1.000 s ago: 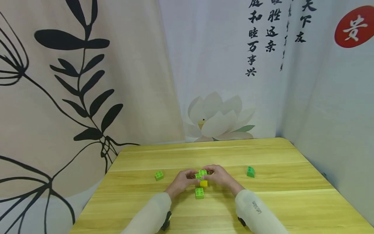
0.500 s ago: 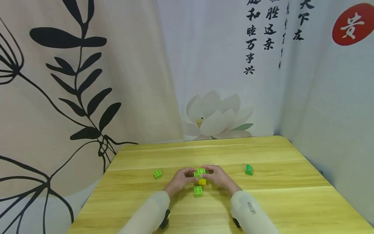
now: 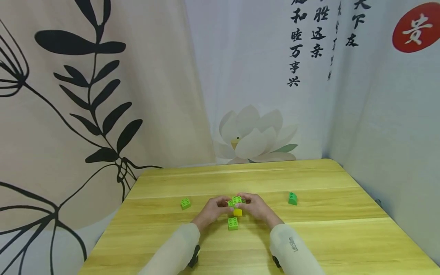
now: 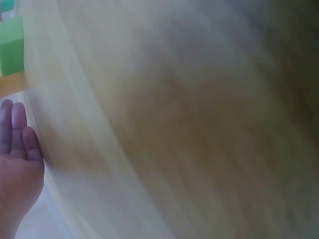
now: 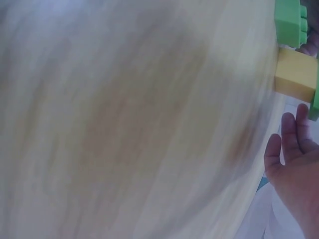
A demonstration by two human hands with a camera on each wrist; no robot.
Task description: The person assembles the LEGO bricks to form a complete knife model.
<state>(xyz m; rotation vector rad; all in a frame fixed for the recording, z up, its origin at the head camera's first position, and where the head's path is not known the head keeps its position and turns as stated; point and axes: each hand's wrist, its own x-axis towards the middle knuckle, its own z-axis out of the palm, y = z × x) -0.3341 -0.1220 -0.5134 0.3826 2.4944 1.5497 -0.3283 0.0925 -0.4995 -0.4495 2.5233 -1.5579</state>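
Several light green toy building bricks are joined on top of a yellow brick near the table's middle. My left hand grips this stack from the left, thumb at its near side. From the right, my right hand pinches the same green bricks between thumb and fingers. Fingers partly cover the stack. Just in front of it lies a separate light green brick. The right wrist view shows the yellow brick on the table with my curled lower fingers beside it; the left wrist view catches only part of my hand.
A light green brick lies to the left on the wooden table, and a darker green brick to the right. Behind the table's back edge hangs a printed curtain.
Both hands stay on the stacked bricks with almost no movement. The head view has shifted slightly; the loose bricks keep their places on the table.
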